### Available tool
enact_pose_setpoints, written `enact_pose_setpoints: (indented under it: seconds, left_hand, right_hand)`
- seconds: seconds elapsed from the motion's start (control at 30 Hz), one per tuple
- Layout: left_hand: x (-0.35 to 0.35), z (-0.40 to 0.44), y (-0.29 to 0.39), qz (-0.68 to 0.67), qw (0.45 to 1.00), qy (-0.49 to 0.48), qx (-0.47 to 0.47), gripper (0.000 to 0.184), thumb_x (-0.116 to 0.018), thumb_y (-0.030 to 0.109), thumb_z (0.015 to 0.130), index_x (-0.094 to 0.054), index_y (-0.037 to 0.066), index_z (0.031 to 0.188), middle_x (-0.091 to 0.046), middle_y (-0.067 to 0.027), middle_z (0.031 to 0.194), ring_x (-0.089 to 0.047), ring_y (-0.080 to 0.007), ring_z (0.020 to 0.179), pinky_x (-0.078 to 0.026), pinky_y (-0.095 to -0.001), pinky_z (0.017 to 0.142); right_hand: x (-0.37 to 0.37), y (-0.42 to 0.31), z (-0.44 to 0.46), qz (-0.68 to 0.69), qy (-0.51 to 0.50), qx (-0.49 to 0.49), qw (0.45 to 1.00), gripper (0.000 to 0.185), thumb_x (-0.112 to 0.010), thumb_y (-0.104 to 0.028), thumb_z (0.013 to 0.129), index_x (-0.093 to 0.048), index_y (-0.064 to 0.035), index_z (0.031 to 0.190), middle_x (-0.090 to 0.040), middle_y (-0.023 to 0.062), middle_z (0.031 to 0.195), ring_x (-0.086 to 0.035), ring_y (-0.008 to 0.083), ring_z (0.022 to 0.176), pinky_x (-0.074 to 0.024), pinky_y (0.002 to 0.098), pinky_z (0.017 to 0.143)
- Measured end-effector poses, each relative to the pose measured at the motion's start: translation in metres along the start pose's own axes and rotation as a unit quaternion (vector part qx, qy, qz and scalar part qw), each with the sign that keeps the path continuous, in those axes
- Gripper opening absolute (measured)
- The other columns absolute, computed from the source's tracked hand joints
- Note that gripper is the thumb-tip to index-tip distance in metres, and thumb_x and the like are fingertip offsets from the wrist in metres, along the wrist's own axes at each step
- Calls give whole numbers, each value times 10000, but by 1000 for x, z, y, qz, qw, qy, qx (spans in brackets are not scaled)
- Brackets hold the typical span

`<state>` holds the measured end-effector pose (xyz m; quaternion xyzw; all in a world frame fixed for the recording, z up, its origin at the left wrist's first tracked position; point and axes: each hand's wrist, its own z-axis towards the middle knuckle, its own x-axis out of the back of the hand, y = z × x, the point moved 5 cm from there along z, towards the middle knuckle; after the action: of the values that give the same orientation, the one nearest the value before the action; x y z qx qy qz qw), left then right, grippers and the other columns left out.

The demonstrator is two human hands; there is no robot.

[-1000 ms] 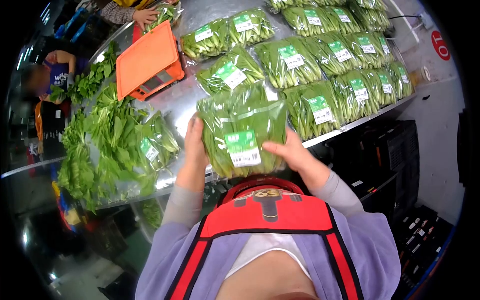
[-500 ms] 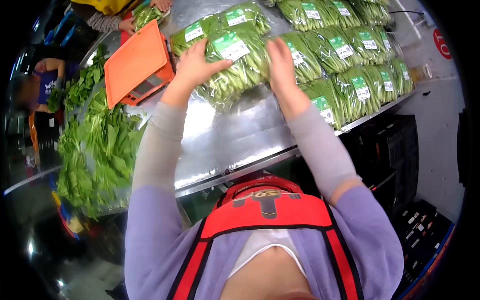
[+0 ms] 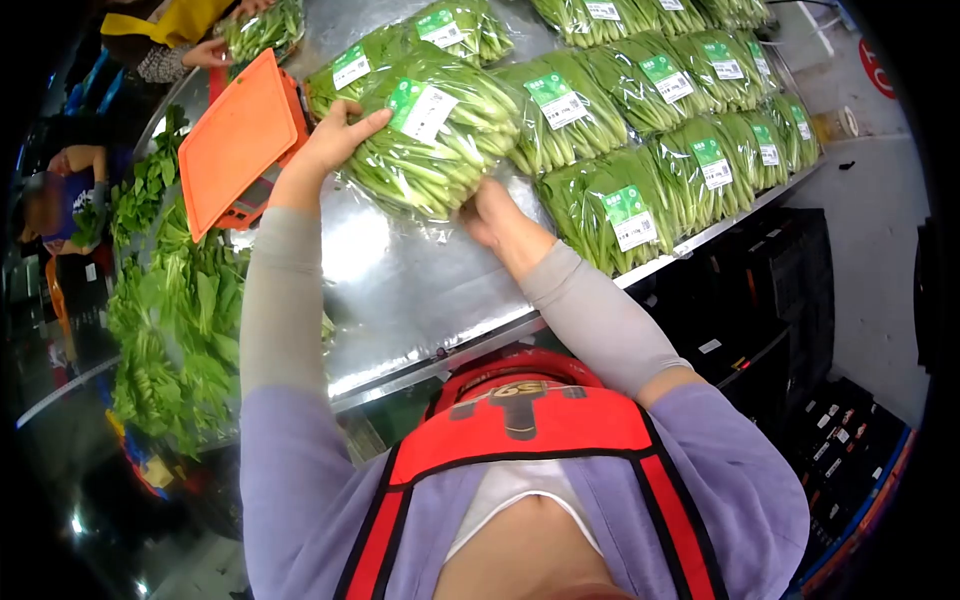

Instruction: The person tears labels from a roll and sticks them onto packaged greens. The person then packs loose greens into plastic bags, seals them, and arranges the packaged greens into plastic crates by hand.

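Note:
A clear bag of leafy greens (image 3: pixel 450 150) with a green-and-white label is between my hands, tilted over the steel table (image 3: pixel 400 290). My left hand (image 3: pixel 335 140) grips its left side, thumb on the top face and the other fingers partly hidden at the edge. At the bag's lower right corner, my right hand (image 3: pixel 495 215) is closed on it from beneath, fingertips hidden under the plastic. Directly behind lie two more labelled bags, one a bagged bunch (image 3: pixel 350 62) at the left and one a bagged bunch (image 3: pixel 455 30) further back.
Rows of bagged greens (image 3: pixel 690 85) fill the table's right side. An orange scale (image 3: pixel 240 140) stands at the left, beside loose greens (image 3: pixel 180 330). Across the table, another person's hand (image 3: pixel 205 53) is at a bunch of greens. Black crates (image 3: pixel 780 290) stand below right.
My right hand has moved from beside the bag's right side down to its lower corner. The bag has turned and tilted, and my left hand now grips its edge.

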<state>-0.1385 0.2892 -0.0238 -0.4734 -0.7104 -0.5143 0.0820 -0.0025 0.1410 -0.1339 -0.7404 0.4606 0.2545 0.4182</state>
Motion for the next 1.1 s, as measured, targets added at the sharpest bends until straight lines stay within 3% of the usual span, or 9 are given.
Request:
enact_pose_setpoints:
  seconds: [0.1,0.33,0.53,0.6,0.67,0.77,0.87,0.9,1.1]
  left_hand:
    - [2,-1,-14,-99,993,19,-61,1015,-657,524,731,-120,-1,1415,-291,-244,1386,-357,-256,1257,-305,-347,1017]
    - [-35,-65,-39,-260,962,-51,-67,770,-559,417,855,-197,16,1403,-353,-141,1375,-336,-220,1257,-271,-323,1027]
    - [-69,-124,18,-305,948,-20,-86,689,-567,339,861,-248,-5,1366,-412,-135,1318,-388,-216,1202,-288,-328,1009]
    - [-80,-132,45,-286,946,-43,-148,689,-578,320,849,-253,-6,1362,-434,-139,1294,-419,-214,1175,-319,-320,991]
    - [-100,-144,86,-259,943,-84,-194,707,-592,316,828,-257,-6,1361,-440,-132,1285,-431,-209,1166,-337,-316,979]
    - [-156,-161,160,-236,928,-130,-256,716,-596,313,805,-271,-6,1358,-454,-116,1269,-447,-200,1147,-350,-322,970]
    - [-233,-169,213,-200,898,-244,-307,735,-618,317,790,-273,-2,1354,-463,-108,1251,-453,-202,1131,-355,-316,961]
    - [-265,-177,232,-183,895,-269,-306,748,-627,314,784,-265,-1,1357,-465,-109,1247,-456,-201,1124,-357,-314,957]
    - [-494,-276,304,-136,816,-463,-317,830,-704,285,743,-238,-5,1367,-421,-130,1288,-407,-217,1171,-306,-329,999]
  right_hand:
    - [-7,-1,-7,-11,-25,6,1000,344,-461,-206,908,-471,-40,1209,-520,85,1218,-509,219,1075,-410,373,934]
    - [-6,-20,-30,18,-155,65,986,386,-475,-221,897,-408,-97,1256,-516,101,1201,-527,223,1071,-442,380,909]
    - [6,-51,-109,5,-24,109,994,530,-573,-96,851,-274,-37,1285,-486,122,1170,-533,213,1015,-494,346,800]
    - [25,-59,-118,7,-87,139,986,392,-380,-239,952,-310,-63,1295,-493,125,1200,-535,242,1063,-495,364,849]
    - [36,-93,-164,3,-56,218,974,395,-407,-241,952,-313,-76,1298,-486,124,1207,-537,244,1063,-499,375,852]
    - [71,-140,-232,1,-56,335,941,430,-489,-154,918,-321,-89,1309,-484,113,1212,-538,211,1054,-503,361,851]
    - [136,-174,-304,17,-3,437,899,447,-489,-235,925,-344,-73,1315,-494,113,1220,-544,209,1059,-494,358,869]
    - [155,-184,-338,117,-26,412,903,492,-569,-86,859,-322,-67,1285,-495,115,1191,-534,208,1062,-481,336,868]
    - [305,-178,-519,135,94,516,841,381,-471,-249,928,-450,-6,1220,-548,137,1144,-596,207,962,-536,328,793]
